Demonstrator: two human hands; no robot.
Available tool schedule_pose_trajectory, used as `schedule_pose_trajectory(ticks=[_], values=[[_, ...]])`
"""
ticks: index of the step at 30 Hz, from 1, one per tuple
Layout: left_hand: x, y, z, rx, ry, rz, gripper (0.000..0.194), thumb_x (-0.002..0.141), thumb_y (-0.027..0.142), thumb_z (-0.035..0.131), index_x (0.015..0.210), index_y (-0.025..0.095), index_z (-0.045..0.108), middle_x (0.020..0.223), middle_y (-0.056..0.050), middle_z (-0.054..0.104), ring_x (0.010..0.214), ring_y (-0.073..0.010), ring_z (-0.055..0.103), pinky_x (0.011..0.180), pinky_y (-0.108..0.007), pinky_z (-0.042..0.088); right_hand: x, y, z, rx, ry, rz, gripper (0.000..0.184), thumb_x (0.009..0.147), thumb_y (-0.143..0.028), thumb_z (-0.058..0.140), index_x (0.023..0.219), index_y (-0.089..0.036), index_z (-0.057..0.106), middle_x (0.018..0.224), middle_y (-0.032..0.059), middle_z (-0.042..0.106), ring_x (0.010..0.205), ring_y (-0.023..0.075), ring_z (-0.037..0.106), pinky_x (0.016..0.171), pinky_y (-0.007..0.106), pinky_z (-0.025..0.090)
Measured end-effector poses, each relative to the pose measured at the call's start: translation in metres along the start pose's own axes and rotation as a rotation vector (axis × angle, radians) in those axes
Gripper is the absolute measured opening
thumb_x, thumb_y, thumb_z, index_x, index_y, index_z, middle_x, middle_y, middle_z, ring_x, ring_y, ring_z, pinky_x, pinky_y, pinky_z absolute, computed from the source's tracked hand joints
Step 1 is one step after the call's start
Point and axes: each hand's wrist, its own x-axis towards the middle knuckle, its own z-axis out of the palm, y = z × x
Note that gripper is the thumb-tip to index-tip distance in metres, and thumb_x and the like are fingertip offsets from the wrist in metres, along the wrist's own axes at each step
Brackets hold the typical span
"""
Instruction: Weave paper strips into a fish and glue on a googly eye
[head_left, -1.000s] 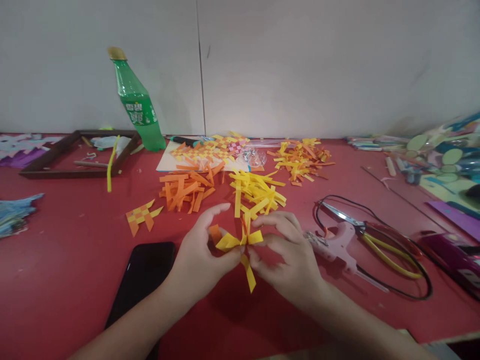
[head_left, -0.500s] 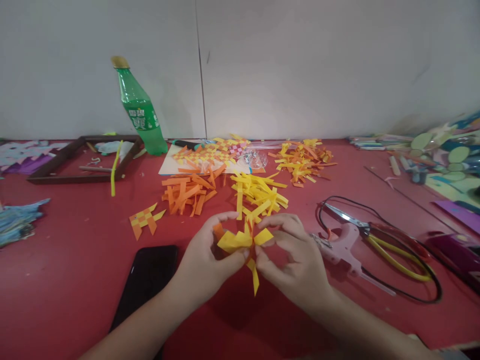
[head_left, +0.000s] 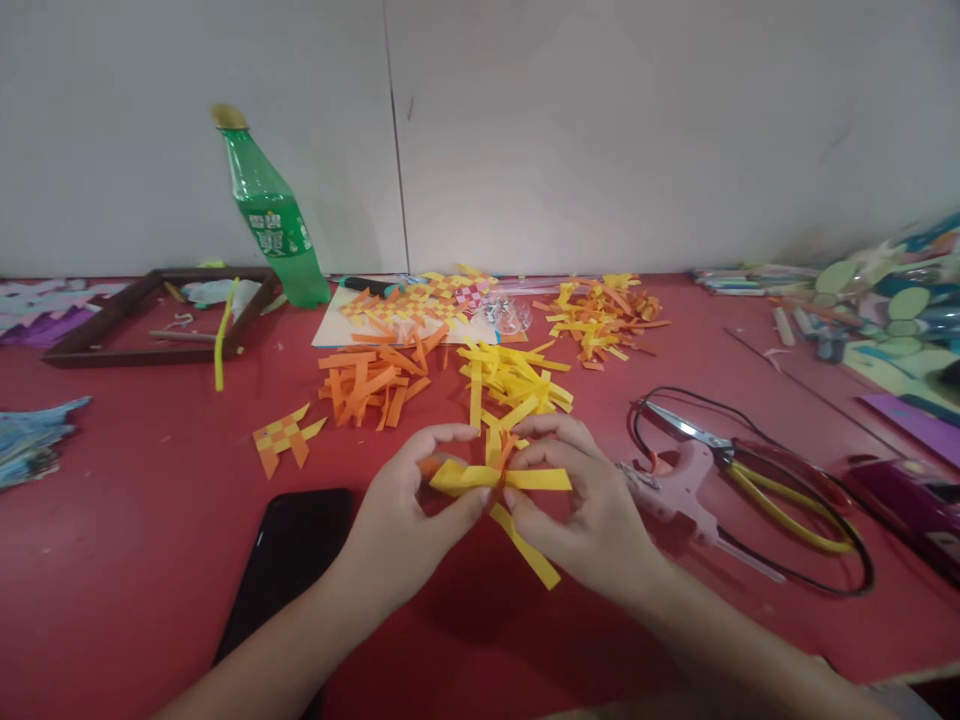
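Between my two hands is a small bundle of interlaced yellow and orange paper strips (head_left: 469,478), held above the red table. My left hand (head_left: 409,500) pinches its left side between thumb and fingers. At its right side my right hand (head_left: 581,500) pinches too, thumb and fingertips close to the crossing of the strips. One yellow end sticks out to the right and another hangs down. Just beyond the hands lie a pile of loose yellow strips (head_left: 517,375) and a pile of orange strips (head_left: 375,380). A woven paper fish (head_left: 285,437) lies to the left.
A black phone (head_left: 300,540) lies by my left forearm. To the right are a pink glue gun (head_left: 686,490) and yellow-handled scissors (head_left: 780,510) with a looping cord. Farther back stand a leaning green bottle (head_left: 277,230), a dark wooden frame (head_left: 135,355) and mixed strip scraps (head_left: 600,315).
The yellow end on the right now reaches out longer and flatter. The hanging strip has swung to the right. Both hands keep their pinch, fingers shifting slightly.
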Motion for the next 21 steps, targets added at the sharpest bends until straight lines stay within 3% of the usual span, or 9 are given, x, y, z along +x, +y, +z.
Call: schedule_pose_trajectory(ticks=[7,13,17,21], values=[[-0.0033,0.0024,0.0005,0.114,0.024,0.048,0.035,0.081,0.028,0.071,0.114,0.024,0.058,0.087,0.0,0.069,0.083,-0.0189,0.068,0.077,-0.03,0.053,0.0012,0.0018,-0.0011,-0.048,0.009,-0.012,0.007,0.076,-0.016,0.062,0.076,-0.022,0.065,0.097,0.0064,0.064,0.09,0.0208,0.065,0.078,0.038,0.054],[-0.0057,0.0013,-0.0012,-0.004,0.0,0.004,0.086,0.056,0.034,0.09,0.128,0.026,0.045,0.111,-0.008,0.066,0.105,-0.0277,0.065,0.09,-0.04,0.051,-0.0011,0.004,0.002,-0.169,0.047,-0.127,0.01,0.074,-0.013,0.063,0.077,-0.022,0.065,0.094,0.0052,0.065,0.09,0.0221,0.059,0.077,0.04,0.051],[-0.0077,-0.0013,-0.0037,0.096,0.011,0.09,0.081,0.068,0.049,0.08,0.134,0.024,0.041,0.116,-0.011,0.065,0.111,-0.0299,0.062,0.097,-0.045,0.045,-0.0038,0.0015,0.0046,-0.281,0.061,-0.229,0.011,0.078,-0.012,0.063,0.078,-0.023,0.066,0.095,0.0056,0.066,0.093,0.0238,0.055,0.082,0.043,0.048],[-0.0052,-0.0021,-0.0024,0.3,0.103,0.021,0.069,0.075,0.04,0.076,0.133,0.024,0.043,0.102,-0.007,0.068,0.104,-0.0278,0.064,0.093,-0.044,0.046,-0.0028,-0.001,0.0037,-0.254,0.005,-0.218,0.012,0.078,-0.013,0.063,0.077,-0.024,0.068,0.095,0.0048,0.066,0.092,0.0228,0.057,0.079,0.041,0.049]])
